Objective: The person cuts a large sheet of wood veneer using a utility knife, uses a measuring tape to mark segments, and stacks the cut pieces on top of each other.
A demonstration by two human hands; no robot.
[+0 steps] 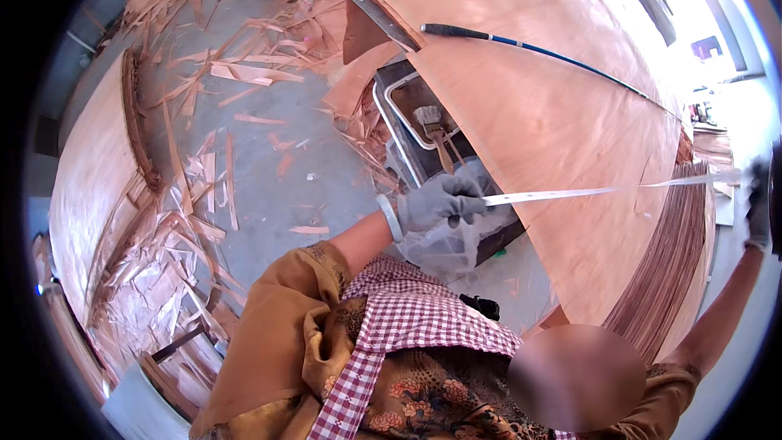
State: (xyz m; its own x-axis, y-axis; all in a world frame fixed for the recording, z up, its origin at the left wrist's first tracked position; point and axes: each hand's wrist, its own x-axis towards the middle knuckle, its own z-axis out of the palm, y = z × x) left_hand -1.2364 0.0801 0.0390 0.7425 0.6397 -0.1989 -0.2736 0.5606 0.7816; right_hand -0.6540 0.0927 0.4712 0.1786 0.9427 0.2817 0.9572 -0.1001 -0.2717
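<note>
My left hand [442, 202], in a grey glove, is closed on one end of a narrow white tape strip [562, 194] marked with small dark spots. The strip runs taut to the right, above a stack of thin wood veneer sheets [554, 138]. Near the right rim, my right hand [759, 208] wears a dark glove and is partly blurred; the strip's far end leads to its fingers. A thin blue rod with a black handle [456, 31] lies across the top sheet.
Left of the stack stands a dark open box [387, 110] with a paintbrush [428, 118] and clear plastic [444, 248] at it. Veneer scraps [252, 73] litter the grey floor. Another veneer stack [94, 187] stands at the left, with more scraps at the far left.
</note>
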